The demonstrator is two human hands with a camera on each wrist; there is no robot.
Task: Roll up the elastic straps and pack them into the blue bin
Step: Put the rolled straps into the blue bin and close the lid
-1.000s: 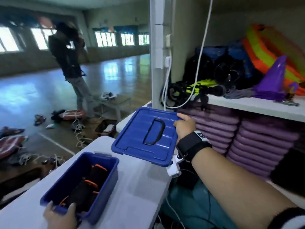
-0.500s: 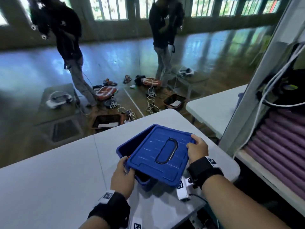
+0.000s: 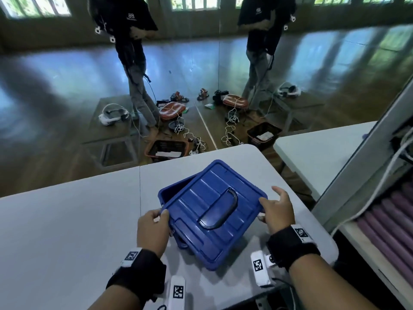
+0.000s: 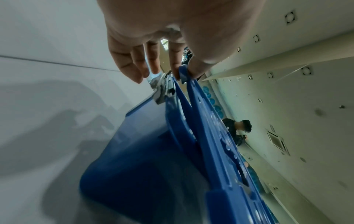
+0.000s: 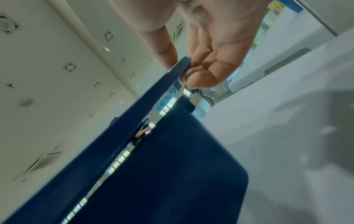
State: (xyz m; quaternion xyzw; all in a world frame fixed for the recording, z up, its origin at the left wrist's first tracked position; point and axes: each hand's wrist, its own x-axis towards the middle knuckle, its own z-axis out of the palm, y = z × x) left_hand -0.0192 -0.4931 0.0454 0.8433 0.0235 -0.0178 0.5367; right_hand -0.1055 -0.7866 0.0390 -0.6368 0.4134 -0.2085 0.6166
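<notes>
We see the blue bin (image 3: 166, 194) standing on the grey desk (image 3: 67, 231), near its right-hand corner. A blue lid (image 3: 214, 211) with a dark handle (image 3: 220, 208) lies askew over the bin, tilted, so that the bin's far left corner stays uncovered. The left hand (image 3: 153, 229) is at the left edge of the lid; in the left wrist view its thumb and fingers (image 4: 175, 60) pinch that rim, with the bin's own rim just below it. The right hand (image 3: 278, 210) holds the lid's right edge; in the right wrist view its thumb sits on top and its curled fingers (image 5: 203, 77) press underneath, and a gap shows between lid and bin on this side. We cannot see the elastic straps: the bin's inside is hidden by the lid and by shadow. Beyond the desk, past the bin, two people stand on a glossy floor (image 3: 67, 70) among cables and baskets.
</notes>
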